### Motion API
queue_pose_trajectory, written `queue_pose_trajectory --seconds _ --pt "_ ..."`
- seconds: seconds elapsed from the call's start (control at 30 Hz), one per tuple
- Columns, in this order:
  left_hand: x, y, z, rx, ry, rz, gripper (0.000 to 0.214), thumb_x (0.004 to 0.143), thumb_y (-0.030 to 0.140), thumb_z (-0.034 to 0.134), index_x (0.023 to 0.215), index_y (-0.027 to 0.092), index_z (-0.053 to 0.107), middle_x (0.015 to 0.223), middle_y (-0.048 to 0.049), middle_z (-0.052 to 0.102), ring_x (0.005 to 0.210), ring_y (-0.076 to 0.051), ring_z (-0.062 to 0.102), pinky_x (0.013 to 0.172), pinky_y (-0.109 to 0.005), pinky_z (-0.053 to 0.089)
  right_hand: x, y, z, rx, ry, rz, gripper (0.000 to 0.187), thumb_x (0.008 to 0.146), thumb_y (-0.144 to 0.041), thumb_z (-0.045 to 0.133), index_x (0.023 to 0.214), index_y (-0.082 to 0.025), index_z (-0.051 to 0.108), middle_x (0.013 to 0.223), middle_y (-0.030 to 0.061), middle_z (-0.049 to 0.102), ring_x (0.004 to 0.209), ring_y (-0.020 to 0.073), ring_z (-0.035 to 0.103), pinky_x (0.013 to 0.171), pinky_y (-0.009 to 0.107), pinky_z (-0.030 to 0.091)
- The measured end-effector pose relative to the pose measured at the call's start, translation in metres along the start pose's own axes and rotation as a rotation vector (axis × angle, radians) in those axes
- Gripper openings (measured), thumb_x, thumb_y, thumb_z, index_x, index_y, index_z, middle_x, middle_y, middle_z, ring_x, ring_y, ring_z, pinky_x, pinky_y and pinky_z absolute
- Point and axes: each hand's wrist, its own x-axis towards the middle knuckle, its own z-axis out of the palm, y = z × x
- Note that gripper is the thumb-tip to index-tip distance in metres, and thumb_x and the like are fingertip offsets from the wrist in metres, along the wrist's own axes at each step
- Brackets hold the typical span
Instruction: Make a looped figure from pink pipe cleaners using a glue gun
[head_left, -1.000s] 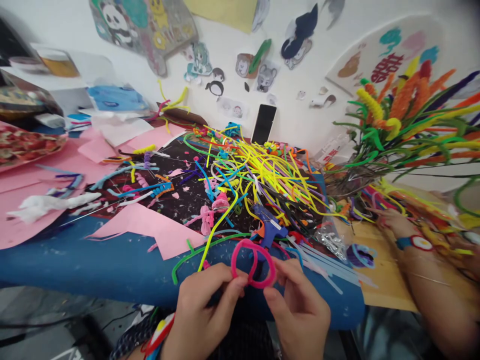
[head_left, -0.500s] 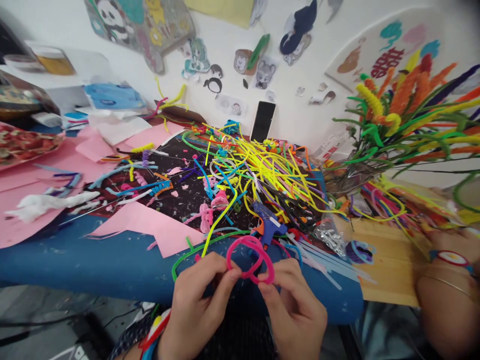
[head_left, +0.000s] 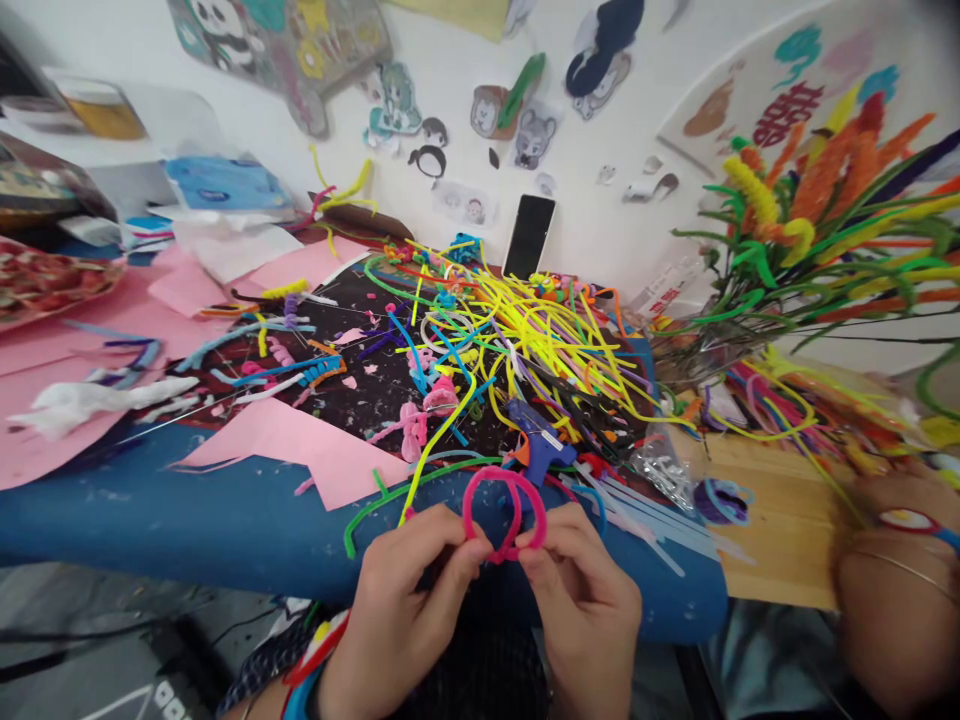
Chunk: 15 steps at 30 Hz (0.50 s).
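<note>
A pink pipe cleaner (head_left: 517, 508), bent into a looped shape with a strand crossing inside it, was held in the lower middle of the frame, above the table's near edge. The left hand (head_left: 416, 585) was pinched closed on its lower left side, thumb against fingertips; the right hand (head_left: 585, 590) had the lower right side in a similar pinch, its other fingers loosely curled. Half a second earlier the shape leaned over with its right side low; now it stood more upright, that side raised and the two hands slightly nearer each other. This suggested small adjustments to the bend, with the shaping unfinished.

Just beyond the loops lay a blue glue gun (head_left: 538, 440), with translucent sticks (head_left: 645, 525) to its right and a bent green stem (head_left: 358, 525) to its left. Loose yellow stems (head_left: 555, 330) were heaped across the middle of the blue-covered table (head_left: 262, 520), and a cut pink sheet (head_left: 292, 440) lay left of centre. A phone (head_left: 529, 237) leaned against the white wall (head_left: 592, 225), which carried cartoon cutouts. A fuzzy bouquet (head_left: 832, 210) filled the upper right. At the right edge, a co-worker's hand (head_left: 900, 485), blurred, had shifted rightward over the past second.
</note>
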Motion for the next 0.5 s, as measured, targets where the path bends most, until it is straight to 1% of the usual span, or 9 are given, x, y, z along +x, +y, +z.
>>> queue_pose_trajectory --seconds 0.1,0.17,0.23,0.3,0.4,0.5 --pt "0.001 0.001 0.001 -0.024 0.011 -0.035 0.024 0.090 0.013 0.057 0.066 0.018 0.058 0.059 0.0029 0.061 0.052 -0.008 0.055 0.052 -0.017 0.043 0.001 0.000 -0.001 0.013 -0.018 0.001 0.009 0.089 -0.017 0.065 0.081 -0.022 0.066 0.076 -0.0002 0.062 0.070 0.0137 0.059 0.060 0.024 0.048" --pt "0.002 0.001 0.002 -0.064 0.033 -0.097 0.025 0.089 0.015 0.058 0.065 0.017 0.059 0.057 0.0031 0.060 0.050 -0.008 0.054 0.051 -0.016 0.042 0.002 0.001 -0.004 0.025 -0.026 -0.009 0.008 0.091 -0.020 0.062 0.085 -0.023 0.068 0.077 -0.0001 0.062 0.071 0.0137 0.059 0.059 0.024 0.048" --pt "0.003 0.001 0.002 -0.158 0.025 -0.215 0.028 0.089 0.020 0.058 0.061 0.017 0.059 0.053 0.0032 0.057 0.045 -0.007 0.050 0.045 -0.017 0.038 0.002 0.003 -0.008 0.016 -0.027 -0.019 0.013 0.095 -0.021 0.056 0.092 -0.023 0.069 0.077 -0.0001 0.061 0.071 0.0132 0.058 0.059 0.023 0.048" --pt "0.005 -0.002 0.003 -0.314 -0.018 -0.385 0.033 0.089 0.030 0.058 0.059 0.017 0.056 0.049 0.0040 0.053 0.039 -0.005 0.042 0.037 -0.017 0.030 0.001 0.005 -0.012 -0.039 -0.038 -0.046 0.018 0.096 -0.022 0.053 0.101 -0.024 0.069 0.081 0.0007 0.060 0.073 0.0134 0.058 0.060 0.023 0.048" --pt "0.007 -0.008 0.005 -0.572 -0.081 -0.620 0.042 0.087 0.048 0.061 0.060 0.017 0.052 0.046 0.0062 0.047 0.033 -0.003 0.033 0.033 -0.016 0.019 0.001 0.008 -0.015 -0.171 -0.048 -0.129 0.023 0.092 -0.020 0.059 0.113 -0.026 0.067 0.092 0.0026 0.059 0.082 0.0152 0.059 0.067 0.026 0.051" --pt "0.009 -0.010 0.007 -0.754 -0.118 -0.729 0.048 0.083 0.056 0.065 0.061 0.017 0.049 0.044 0.0086 0.042 0.032 -0.002 0.028 0.035 -0.016 0.015 0.002 0.009 -0.014 -0.287 -0.041 -0.223 0.030 0.090 -0.013 0.062 0.116 -0.027 0.066 0.097 0.0027 0.057 0.088 0.0157 0.059 0.073 0.028 0.052"
